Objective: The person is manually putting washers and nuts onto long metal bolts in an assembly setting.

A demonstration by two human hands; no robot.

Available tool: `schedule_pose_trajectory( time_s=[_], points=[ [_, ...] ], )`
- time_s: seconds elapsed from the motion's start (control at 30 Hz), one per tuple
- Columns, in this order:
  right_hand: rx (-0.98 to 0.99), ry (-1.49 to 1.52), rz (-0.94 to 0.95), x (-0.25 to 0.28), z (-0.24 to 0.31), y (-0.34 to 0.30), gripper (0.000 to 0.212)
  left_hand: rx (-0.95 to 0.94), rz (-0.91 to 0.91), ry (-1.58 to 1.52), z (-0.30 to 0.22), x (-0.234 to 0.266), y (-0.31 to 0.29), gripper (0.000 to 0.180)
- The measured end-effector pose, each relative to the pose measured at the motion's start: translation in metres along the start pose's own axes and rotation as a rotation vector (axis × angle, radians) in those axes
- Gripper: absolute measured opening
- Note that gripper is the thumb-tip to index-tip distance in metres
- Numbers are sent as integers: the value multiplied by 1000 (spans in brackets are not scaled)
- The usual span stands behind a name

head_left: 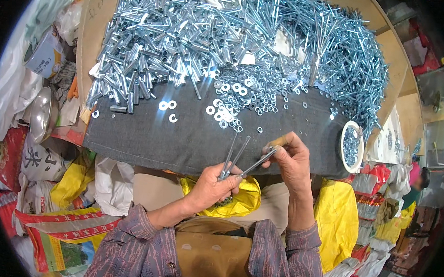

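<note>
My left hand (214, 183) grips a few long metal bolts (235, 155) that fan upward from its fingers. My right hand (291, 159) pinches the far end of another bolt (257, 163), which slants down to my left fingers. Both hands hover at the near edge of a dark grey cloth (181, 141) laid over a round wooden table (95, 26). On the cloth lie a heap of short metal sleeves (156, 50), a heap of long bolts (332, 49) and a scatter of flat washers (234, 101).
A small white bowl of nuts (352, 145) sits at the cloth's right edge. A yellow bag (239, 199) lies in my lap. Printed sacks (62, 225), a metal lid (40, 114) and a can (43, 54) crowd the left; more sacks (373, 216) pile up on the right.
</note>
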State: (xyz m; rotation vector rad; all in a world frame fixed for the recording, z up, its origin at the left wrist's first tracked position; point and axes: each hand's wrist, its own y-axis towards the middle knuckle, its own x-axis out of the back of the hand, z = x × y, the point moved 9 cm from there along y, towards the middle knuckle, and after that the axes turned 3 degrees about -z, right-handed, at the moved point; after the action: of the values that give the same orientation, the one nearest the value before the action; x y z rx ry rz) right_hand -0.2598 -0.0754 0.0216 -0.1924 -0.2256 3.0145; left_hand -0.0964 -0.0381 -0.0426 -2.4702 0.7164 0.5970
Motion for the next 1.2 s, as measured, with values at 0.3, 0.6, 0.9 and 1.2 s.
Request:
schedule_pose_trajectory(
  time_s=[0.3, 0.6, 0.9, 1.2],
  points=[
    [172, -186, -120, -2, 19, -22, 8, 61, 40, 17, 3, -3, 0, 15],
    [689, -646, -132, -19, 64, -39, 23, 173, 193, -288, 2, -11, -4, 12],
    [444, -1419, -595, 102, 52, 117, 20, 71, 188, -59, -1, -13, -3, 9],
    [490, -1517, -505, 116, 50, 136, 19, 63, 131, -78, 5, -7, -2, 13]
  ],
)
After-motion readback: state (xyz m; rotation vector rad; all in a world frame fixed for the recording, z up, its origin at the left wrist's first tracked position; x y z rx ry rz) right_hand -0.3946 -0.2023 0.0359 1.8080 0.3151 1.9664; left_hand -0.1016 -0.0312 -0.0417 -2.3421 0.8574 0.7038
